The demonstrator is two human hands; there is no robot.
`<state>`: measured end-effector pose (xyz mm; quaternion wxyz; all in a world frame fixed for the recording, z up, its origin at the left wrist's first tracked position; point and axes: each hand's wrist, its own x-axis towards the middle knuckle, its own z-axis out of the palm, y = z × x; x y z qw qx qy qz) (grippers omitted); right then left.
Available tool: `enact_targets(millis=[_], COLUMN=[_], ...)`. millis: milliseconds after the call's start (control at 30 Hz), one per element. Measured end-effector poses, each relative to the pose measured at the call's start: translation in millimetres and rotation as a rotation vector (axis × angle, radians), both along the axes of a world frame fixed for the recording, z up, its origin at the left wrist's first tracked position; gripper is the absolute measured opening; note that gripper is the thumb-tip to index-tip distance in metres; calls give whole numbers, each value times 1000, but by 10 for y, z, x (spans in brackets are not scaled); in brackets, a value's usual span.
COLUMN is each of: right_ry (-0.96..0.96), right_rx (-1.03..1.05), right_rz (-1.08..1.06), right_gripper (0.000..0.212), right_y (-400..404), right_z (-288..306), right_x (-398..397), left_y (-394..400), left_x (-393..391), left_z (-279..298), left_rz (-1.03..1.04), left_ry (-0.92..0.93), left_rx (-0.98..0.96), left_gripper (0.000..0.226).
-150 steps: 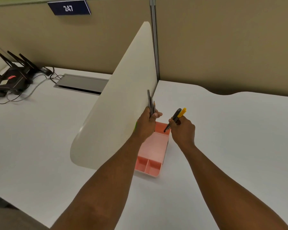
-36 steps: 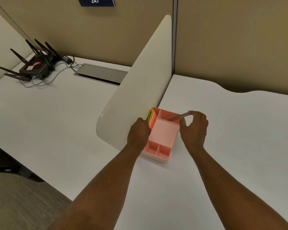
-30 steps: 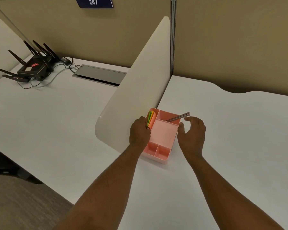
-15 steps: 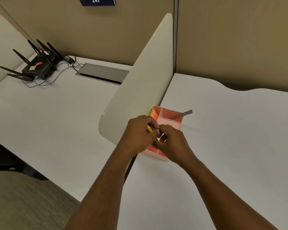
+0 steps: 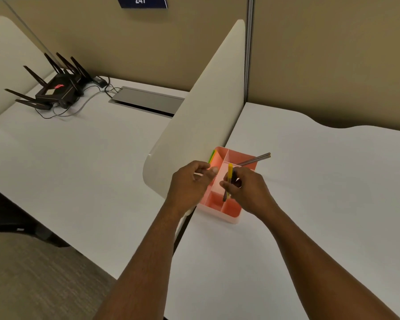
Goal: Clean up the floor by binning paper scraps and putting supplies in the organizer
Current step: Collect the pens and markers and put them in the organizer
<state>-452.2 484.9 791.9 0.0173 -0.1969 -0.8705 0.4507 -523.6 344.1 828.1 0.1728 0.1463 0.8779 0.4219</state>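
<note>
I am looking down at a white desk [image 5: 298,204] in a tan-walled cubicle, split by a cream divider panel [image 5: 201,125]. My right hand [image 5: 246,191] pinches a yellow marker [image 5: 229,179] and a dark pen beside it, upright above the pink organizer [image 5: 219,207]. Just left of that pinch, my left hand [image 5: 189,181] hangs loosely curled, holding nothing that I can see. Beyond the grip, two grey pencils [image 5: 254,160] lean from the far compartment. I judge the marker light, rigid and a little slick; mid-barrel is the sensible hold. The only writing is "247" on a blue sign [image 5: 142,1] overhead.
</note>
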Motion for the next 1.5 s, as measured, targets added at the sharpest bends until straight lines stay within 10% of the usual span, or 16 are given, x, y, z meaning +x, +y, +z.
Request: enact_targets(millis=[633, 1500], right_ry=[-156, -105], right_rx=[168, 402], right_rz=[-223, -489], right_gripper=[53, 51], right_y=[8, -2238], right_z=[-453, -323], right_x=[196, 2308], left_y=[-364, -2116], left_x=[284, 1625], left_z=[-525, -473], left_rz=[70, -586], left_ry=[-67, 344], left_rx=[-147, -242], left_gripper=[21, 51])
